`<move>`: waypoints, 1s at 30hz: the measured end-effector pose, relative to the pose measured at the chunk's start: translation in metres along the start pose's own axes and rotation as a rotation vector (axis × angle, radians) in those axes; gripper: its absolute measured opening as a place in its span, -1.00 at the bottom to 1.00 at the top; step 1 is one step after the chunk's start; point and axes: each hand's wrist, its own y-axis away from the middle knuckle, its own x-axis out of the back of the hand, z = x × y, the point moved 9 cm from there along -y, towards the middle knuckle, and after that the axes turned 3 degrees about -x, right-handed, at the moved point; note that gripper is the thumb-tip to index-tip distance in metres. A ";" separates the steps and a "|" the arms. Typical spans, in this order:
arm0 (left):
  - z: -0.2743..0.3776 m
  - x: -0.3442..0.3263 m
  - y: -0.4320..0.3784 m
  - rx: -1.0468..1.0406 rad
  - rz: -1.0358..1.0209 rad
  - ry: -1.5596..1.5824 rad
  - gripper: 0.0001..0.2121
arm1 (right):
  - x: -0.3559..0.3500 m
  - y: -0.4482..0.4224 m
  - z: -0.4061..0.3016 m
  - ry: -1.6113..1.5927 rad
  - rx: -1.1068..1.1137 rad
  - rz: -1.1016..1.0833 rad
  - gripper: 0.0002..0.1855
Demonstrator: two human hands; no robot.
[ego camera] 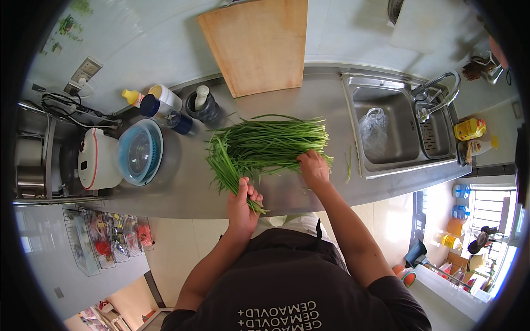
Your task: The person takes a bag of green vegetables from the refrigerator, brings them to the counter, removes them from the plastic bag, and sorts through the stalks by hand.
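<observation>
A broad pile of long green Chinese chives (pixel 277 138) lies across the steel countertop, its paler cut ends to the right. My left hand (pixel 246 202) is closed around the stem ends of a smaller bunch of chives (pixel 223 163), whose leafy part slants up and left over the pile's left end. My right hand (pixel 313 165) rests at the lower right edge of the pile, fingers curled over the stems there; whether it grips any is hard to tell. A few loose stems (pixel 348 164) lie on the counter between the pile and the sink.
A wooden board (pixel 265 49) leans on the wall behind the pile. A stone mortar with pestle (pixel 202 105), bottles, blue plastic basins (pixel 138 152) and a white appliance (pixel 99 159) stand left. At right is a steel sink (pixel 356 124) holding a clear plastic bag (pixel 374 130).
</observation>
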 end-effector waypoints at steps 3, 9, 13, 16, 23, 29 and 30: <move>-0.004 0.006 0.002 0.012 0.034 -0.011 -0.81 | -0.001 -0.001 0.002 0.071 0.002 -0.006 -0.87; -0.013 0.010 0.000 0.060 0.064 -0.019 -0.83 | 0.029 0.005 -0.002 -0.124 -0.049 0.044 -0.91; -0.023 0.011 -0.003 0.108 0.089 -0.015 -0.83 | 0.059 0.010 0.002 -0.377 -0.139 0.041 -0.91; -0.028 0.005 -0.004 0.122 0.043 -0.016 -0.83 | 0.062 0.013 0.010 -0.423 -0.216 0.004 -0.89; -0.038 0.002 -0.002 0.154 0.052 -0.051 -0.83 | 0.079 0.004 0.017 -0.565 -0.211 0.061 -0.84; -0.037 0.004 0.001 0.140 0.077 -0.046 -0.83 | 0.073 0.020 0.057 -0.356 -0.236 0.034 -0.84; -0.037 0.005 0.000 0.138 0.072 -0.046 -0.83 | 0.070 0.022 0.056 -0.356 -0.234 0.034 -0.84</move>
